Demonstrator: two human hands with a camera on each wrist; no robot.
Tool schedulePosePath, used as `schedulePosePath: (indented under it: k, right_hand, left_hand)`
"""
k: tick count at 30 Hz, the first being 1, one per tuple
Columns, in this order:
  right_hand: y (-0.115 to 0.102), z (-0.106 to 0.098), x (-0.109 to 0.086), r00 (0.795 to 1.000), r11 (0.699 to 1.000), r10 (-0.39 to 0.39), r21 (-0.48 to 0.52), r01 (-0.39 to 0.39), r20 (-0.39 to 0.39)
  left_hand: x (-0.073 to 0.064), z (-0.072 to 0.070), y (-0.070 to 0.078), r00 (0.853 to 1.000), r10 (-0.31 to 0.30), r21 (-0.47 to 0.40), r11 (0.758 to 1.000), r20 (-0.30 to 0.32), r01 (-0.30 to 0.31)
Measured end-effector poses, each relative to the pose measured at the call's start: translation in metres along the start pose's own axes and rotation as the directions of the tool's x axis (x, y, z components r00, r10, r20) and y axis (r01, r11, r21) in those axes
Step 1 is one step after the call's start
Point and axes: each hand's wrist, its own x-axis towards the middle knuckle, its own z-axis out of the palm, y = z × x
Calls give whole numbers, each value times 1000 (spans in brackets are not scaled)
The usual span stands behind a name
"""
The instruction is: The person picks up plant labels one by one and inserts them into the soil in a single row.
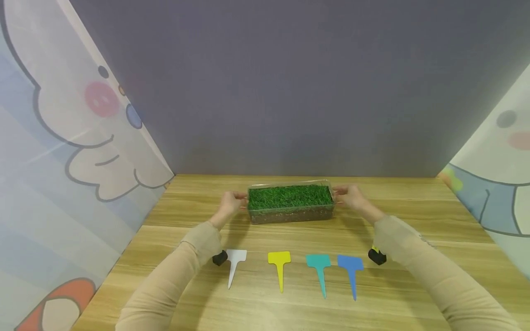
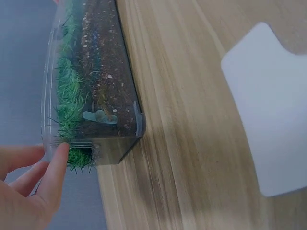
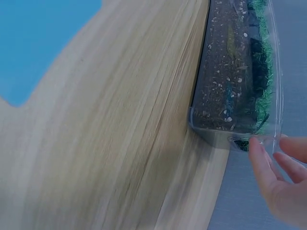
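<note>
The left hand [image 1: 229, 203] and right hand [image 1: 352, 195] hold opposite ends of a long clear plastic box [image 1: 291, 214] — thumb and fingers nearly closed, pinching the end rim on each side. The box stands upright on the light wood-grain table [image 1: 256, 239], near its far edge, with green grass [image 1: 290, 196] above dark, pale-flecked soil [image 2: 110, 72]. On the near side, well apart from both hands, lie four flat T-shaped tags — white [image 1: 236, 257], yellow [image 1: 280, 259], teal [image 1: 319, 262] and blue [image 1: 351, 264] — their pointed stems toward the person.
</note>
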Motion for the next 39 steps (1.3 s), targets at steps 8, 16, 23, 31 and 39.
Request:
schedulePosePath:
  k: [8, 16, 23, 31, 39]
  right_hand:
    - [-6, 1, -7, 998, 995, 66, 73, -66, 13]
    - [8, -6, -14, 1000, 984, 24, 174, -26, 13]
    - [-3, -2, -30, 996, 985, 85, 155, -82, -13]
    - [-5, 1, -32, 992, 984, 125, 134, -121, -23]
    - [2, 3, -29, 994, 988, 109, 110, -108, -5]
  left_hand:
    - [5, -2, -1, 998, -62, -75, 995, 30, 64]
    - [4, 2, 5, 997, -73, -80, 994, 38, 76]
    - [1, 5, 7, 997, -72, -42, 996, 39, 74]
    - [3, 4, 7, 994, -72, -72, 994, 81, 78]
    - [9, 5, 1, 994, -65, -76, 995, 87, 72]
